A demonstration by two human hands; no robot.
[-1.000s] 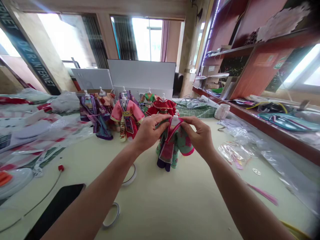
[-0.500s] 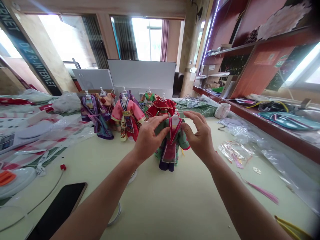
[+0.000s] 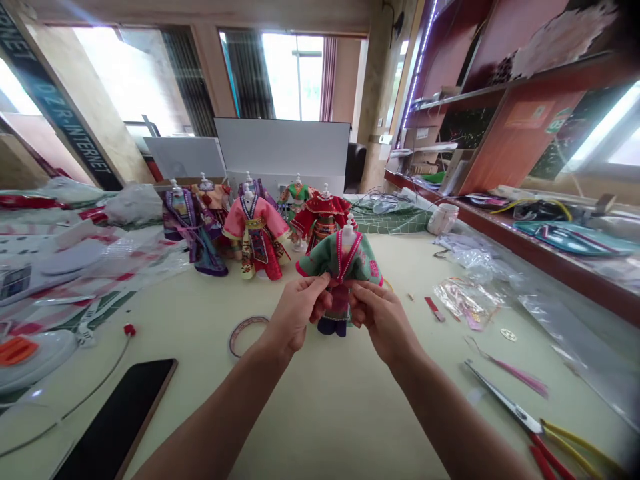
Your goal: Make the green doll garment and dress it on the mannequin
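Note:
A headless doll in a green robe (image 3: 367,257) with pink-red trim stands upright at the middle of the table. My left hand (image 3: 303,310) pinches the robe's front at the waist from the left side. From the right, my right hand (image 3: 377,313) pinches the same front, its fingertips close to those of my left hand. The doll's reddish front panel and dark base show partly below and between my hands. Behind it stand several other dressed dolls, among them one in a pink robe (image 3: 254,230) and one in a red cape (image 3: 325,210).
A phone (image 3: 120,413) and a roll of tape (image 3: 235,333) lie left of my hands. Scissors (image 3: 515,407), a pink tassel (image 3: 520,373) and clear plastic bags (image 3: 465,300) are at the right. A white jar (image 3: 443,219) stands at the back right.
Both hands have moved down from the doll's shoulders to its waist and closed on the robe's front. The sleeves now show spread out. The tape roll and the scissors have come into fuller view.

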